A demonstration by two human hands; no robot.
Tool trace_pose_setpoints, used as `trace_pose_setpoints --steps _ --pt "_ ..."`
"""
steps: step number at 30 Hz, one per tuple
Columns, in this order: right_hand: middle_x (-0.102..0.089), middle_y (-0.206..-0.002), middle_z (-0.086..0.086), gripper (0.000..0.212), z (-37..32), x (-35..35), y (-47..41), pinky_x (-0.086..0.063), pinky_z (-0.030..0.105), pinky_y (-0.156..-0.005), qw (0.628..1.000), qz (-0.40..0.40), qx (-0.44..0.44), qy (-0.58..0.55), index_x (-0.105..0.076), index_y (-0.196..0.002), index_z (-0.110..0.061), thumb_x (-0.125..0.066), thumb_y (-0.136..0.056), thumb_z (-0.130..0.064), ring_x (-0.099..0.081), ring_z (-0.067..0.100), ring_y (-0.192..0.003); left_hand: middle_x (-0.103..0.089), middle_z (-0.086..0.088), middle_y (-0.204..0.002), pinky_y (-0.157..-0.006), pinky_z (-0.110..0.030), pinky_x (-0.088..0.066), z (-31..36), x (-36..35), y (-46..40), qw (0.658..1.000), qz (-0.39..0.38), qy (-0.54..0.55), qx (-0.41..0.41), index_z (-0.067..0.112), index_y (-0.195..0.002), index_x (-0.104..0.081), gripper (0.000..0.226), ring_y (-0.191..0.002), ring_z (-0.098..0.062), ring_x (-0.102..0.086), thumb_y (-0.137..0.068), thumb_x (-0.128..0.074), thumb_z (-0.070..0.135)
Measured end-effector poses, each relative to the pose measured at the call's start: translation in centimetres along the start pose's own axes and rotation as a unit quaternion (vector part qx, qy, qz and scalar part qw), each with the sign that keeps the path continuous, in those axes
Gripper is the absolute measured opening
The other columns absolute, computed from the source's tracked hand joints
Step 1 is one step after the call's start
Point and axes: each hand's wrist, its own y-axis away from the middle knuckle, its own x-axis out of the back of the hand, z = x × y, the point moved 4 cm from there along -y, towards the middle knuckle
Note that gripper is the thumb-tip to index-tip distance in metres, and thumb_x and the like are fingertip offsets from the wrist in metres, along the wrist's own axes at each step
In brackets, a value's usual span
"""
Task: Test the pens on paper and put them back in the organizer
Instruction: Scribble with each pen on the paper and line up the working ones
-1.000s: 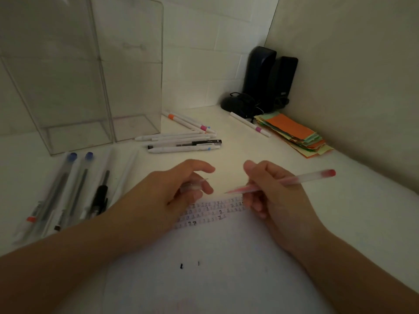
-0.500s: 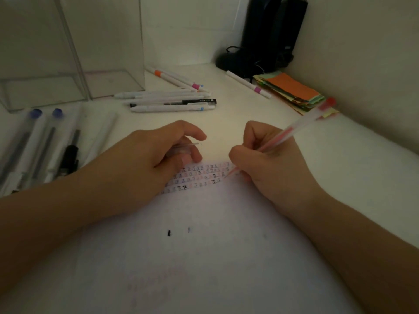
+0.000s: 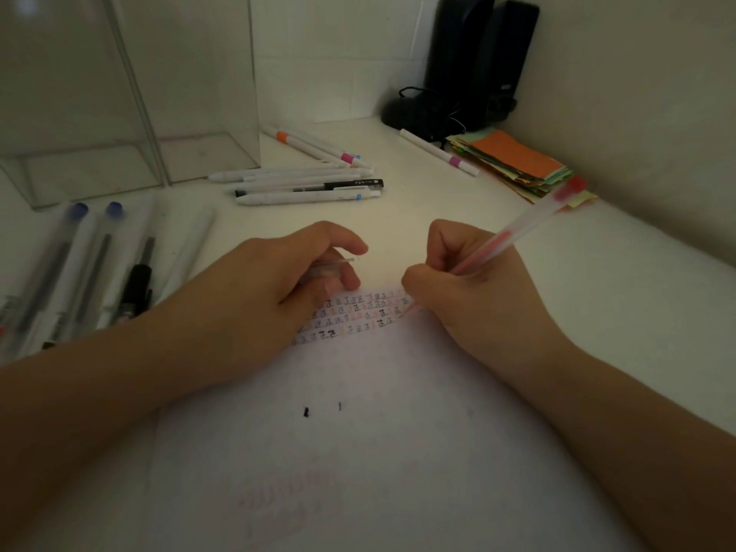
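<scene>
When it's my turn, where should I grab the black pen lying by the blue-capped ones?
Probably pinch the black pen around the middle of its barrel, reaching down from above. It lies flat on the table with pens close on both sides, so a sideways reach would likely bump them.

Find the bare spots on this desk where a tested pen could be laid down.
Bare: the white desk right of the right hand, below the stack of coloured paper notes; a smaller strip between both hands and the row of white pens. Crowded: the clear-barrelled pens at left, by the clear plastic organizer.
</scene>
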Motion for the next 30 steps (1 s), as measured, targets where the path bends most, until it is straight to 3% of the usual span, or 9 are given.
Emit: trace_pose_setpoints --steps 11,16,23,27,30 --pt "-0.028 -0.041 -0.009 0.037 0.0 0.0 0.0 -0.025 0.011 -0.039 1.000 -0.012 -0.004 -0.016 -0.033 -0.051 -0.014 -0.059 -0.071 0.003 -0.028 0.005 -0.039 -0.064 0.027 -0.092 -0.081 -0.005 -0.040 0.0 0.1 0.1 1.000 -0.002 0.003 0.005 0.043 -0.109 -0.045 0.034 -0.096 0.015 -0.053 -0.090 -0.047 0.015" --pt "-0.030 -0.041 -0.009 0.033 -0.1 -0.1 0.0 -0.025 0.012 -0.039 1.000 -0.023 -0.010 -0.018 -0.034 -0.049 -0.017 -0.060 -0.067 -0.007 -0.027 0.005 -0.039 -0.055 0.032 -0.107 -0.081 -0.003 -0.039 0.0 0.0 0.1 1.000 -0.006 0.004 0.001 0.043 -0.109 -0.045 0.035 -0.096 0.014 -0.054 -0.090 -0.048 0.013" --pt "-0.027 -0.042 -0.008 0.037 0.0 0.1 0.1 -0.024 0.010 -0.039 1.000 -0.006 -0.012 -0.007 -0.033 -0.051 -0.013 -0.059 -0.070 0.005 -0.026 0.004 -0.039 -0.055 0.032 -0.106 -0.081 -0.004 -0.039 0.0 0.0 0.2 1.000 -0.012 0.011 0.000 0.042 -0.110 -0.045 0.034 -0.097 0.012 -0.055 -0.090 -0.048 0.014" --pt "-0.041 -0.042 -0.005 0.027 0.7 1.1 0.0 -0.030 0.012 -0.040 0.989 0.055 -0.065 -0.117 -0.043 -0.057 -0.011 -0.059 -0.075 0.000 -0.036 0.003 -0.039 -0.059 0.031 -0.104 -0.083 -0.005 -0.040 0.3 0.0 0.2 1.000 -0.009 0.016 -0.009 0.045 -0.108 -0.046 0.035 -0.098 0.011 -0.055 -0.090 -0.050 0.016" --pt "-0.056 -0.048 -0.003 0.024 0.5 1.3 0.0 -0.034 0.013 -0.043 0.976 0.056 -0.062 -0.199 -0.051 -0.062 -0.014 -0.072 -0.074 -0.013 -0.046 0.003 -0.042 -0.060 0.032 -0.103 -0.084 -0.007 -0.038 0.6 0.3 0.2 1.000 0.014 0.016 -0.018 0.046 -0.105 -0.049 0.029 -0.100 0.006 -0.054 -0.088 -0.051 0.023"
